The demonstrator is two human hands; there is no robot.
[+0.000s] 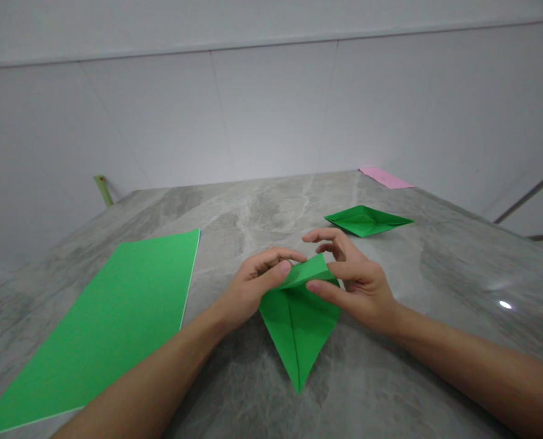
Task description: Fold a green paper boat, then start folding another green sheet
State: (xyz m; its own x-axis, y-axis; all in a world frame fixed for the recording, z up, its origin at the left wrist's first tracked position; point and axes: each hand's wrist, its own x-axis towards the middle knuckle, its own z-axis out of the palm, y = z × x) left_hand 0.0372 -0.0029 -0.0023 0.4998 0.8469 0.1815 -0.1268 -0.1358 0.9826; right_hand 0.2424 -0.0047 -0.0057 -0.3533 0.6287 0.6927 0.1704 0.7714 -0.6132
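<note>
A partly folded green paper lies on the grey marble table, its long point aimed toward me. My left hand pinches the upper left flap of this paper between thumb and fingers. My right hand grips the upper right side, thumb pressed on the fold and the other fingers curled above it. Both hands lift the top flap slightly off the table.
A flat green sheet lies to the left near the table's edge. A finished green folded paper boat sits behind my right hand. A pink sheet rests at the far edge by the white wall.
</note>
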